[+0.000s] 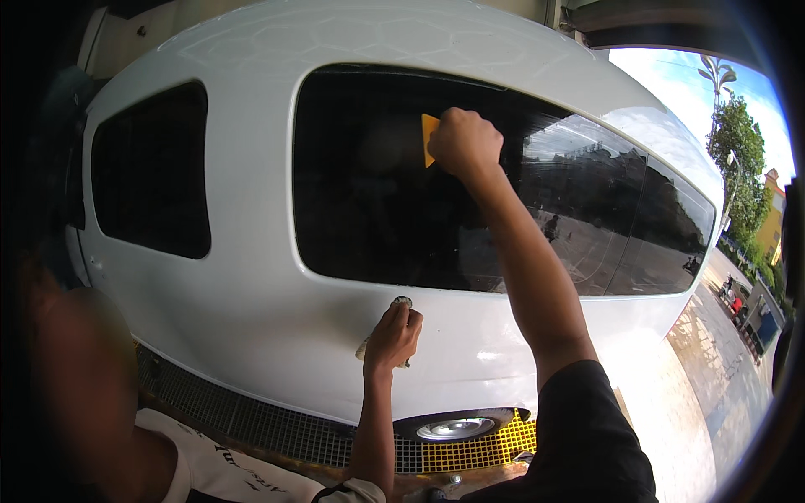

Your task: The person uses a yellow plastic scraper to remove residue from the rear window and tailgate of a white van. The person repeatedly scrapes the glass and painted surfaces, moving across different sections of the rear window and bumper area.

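Note:
My right hand (466, 143) grips a yellow plastic scraper (429, 139). Its flat blade lies against, or very close to, the dark side window (377, 207) of a white van; the exact contact cannot be told. My arm, in a black sleeve, reaches up from the lower right. My left hand is out of view. Below the window, a co-worker's hand (395, 333) holds a crumpled cloth (363, 349) near the white body panel (465, 333). Part of the cloth is hidden by the fingers.
The co-worker, in a white printed shirt (233, 468), leans in at the lower left. A smaller dark window (151, 170) sits further left on the van. Beneath are a wheel (456, 429) and floor grating, grey (283, 421) and yellow (512, 437). Sunlit pavement (723, 352) lies at right.

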The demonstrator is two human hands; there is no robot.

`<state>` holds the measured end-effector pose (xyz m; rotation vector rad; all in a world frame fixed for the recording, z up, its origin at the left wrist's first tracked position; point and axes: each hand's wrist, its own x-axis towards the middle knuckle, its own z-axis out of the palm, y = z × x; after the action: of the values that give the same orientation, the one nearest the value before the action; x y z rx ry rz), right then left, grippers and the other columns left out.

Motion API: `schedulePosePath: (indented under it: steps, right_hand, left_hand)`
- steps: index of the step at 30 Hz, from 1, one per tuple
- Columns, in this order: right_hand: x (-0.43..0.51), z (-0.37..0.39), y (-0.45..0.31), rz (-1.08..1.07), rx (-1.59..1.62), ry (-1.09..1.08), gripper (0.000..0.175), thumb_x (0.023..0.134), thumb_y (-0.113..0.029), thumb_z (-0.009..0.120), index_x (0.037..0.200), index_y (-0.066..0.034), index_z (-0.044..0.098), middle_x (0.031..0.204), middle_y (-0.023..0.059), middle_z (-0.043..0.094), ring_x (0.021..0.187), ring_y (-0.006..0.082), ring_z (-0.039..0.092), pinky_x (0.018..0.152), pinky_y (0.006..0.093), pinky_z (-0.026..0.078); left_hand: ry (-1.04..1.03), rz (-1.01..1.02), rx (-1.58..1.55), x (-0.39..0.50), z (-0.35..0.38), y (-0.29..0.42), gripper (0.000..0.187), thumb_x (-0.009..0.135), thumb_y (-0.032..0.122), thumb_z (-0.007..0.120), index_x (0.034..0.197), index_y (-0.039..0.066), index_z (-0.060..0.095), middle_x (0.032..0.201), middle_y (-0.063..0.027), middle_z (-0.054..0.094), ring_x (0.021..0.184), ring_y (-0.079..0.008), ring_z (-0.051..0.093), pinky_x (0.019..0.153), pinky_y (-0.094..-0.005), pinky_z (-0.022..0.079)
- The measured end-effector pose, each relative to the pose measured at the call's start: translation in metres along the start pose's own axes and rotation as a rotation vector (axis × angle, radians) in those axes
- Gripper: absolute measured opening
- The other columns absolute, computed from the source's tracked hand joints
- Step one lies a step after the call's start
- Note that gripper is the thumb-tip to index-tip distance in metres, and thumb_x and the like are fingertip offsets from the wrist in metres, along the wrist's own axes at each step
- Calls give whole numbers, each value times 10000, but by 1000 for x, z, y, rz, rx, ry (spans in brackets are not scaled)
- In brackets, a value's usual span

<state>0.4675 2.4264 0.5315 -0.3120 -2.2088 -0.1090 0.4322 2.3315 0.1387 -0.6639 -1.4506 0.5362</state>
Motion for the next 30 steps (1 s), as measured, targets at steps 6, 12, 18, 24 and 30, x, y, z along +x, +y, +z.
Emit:
schedulePosePath:
  steps: [6,12,18,24,30]
  right_hand:
    - [-22,16,-30,-152,-1,-265,179,903,-178,705,952,-36,804,952,177,795,893,376,792,773,461,630]
    - [6,-28,70,215,-68,97,190,858,-209,784,977,-63,809,976,157,806,922,347,798,775,448,629]
    - [-107,84,-12,-485,-48,-460,146,910,-169,693,934,-71,799,898,136,794,845,332,796,708,419,624]
    - [-333,116,176,304,-83,-867,335,924,-365,750,1101,-82,776,899,162,779,871,360,763,798,478,616]
    - [-511,83,351,506,352,-932,390,937,-422,687,1054,-59,766,1028,180,783,989,398,748,888,495,590]
  left_hand:
    - [-347,-273,-1055,-4,1,-11,795,559,349,1004,1146,-51,648,1276,-260,580,1303,-370,551,1213,-399,434]
    - [-358,-335,-1085,8,-68,-52,701,710,396,906,1192,-59,678,1240,-215,621,1254,-338,583,1163,-411,466]
    - [-1310,-1076,-2238,-156,-283,0,328,1050,166,711,1300,-42,673,1225,-164,762,1115,-276,757,986,-383,598]
    - [-162,-1220,-2103,1,-192,-5,305,1017,129,743,1262,-37,668,1260,-183,738,1113,-262,740,960,-383,600]
    - [-24,-1367,-992,236,-12,-130,816,1079,492,591,1657,5,282,1747,-229,247,1638,-442,139,1298,-628,196]
